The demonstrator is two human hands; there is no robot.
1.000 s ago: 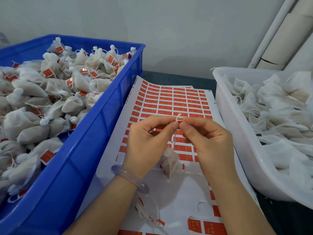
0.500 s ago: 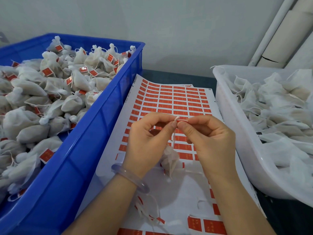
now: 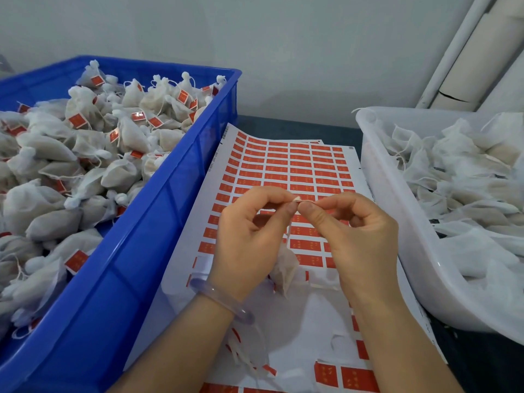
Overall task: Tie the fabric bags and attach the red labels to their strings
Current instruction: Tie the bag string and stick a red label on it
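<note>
My left hand (image 3: 249, 239) and my right hand (image 3: 357, 236) meet fingertip to fingertip above the sticker sheet (image 3: 283, 165). Between thumbs and forefingers they pinch a small label (image 3: 297, 199) folded on a white string (image 3: 289, 231). From that string a small white fabric bag (image 3: 285, 269) hangs between my palms, partly hidden by the left hand. The sheet carries rows of red labels, with several peeled away in its near part.
A blue crate (image 3: 158, 251) on the left is full of tied white bags with red labels. A white tub (image 3: 402, 251) on the right holds loose untied bags. Peeled backing scraps (image 3: 246, 355) lie on the sheet near my left wrist. Grey wall behind, pipes far right.
Both hands stayed together at the string, shifting slightly up the view. The thumbs have closed tighter on the label.
</note>
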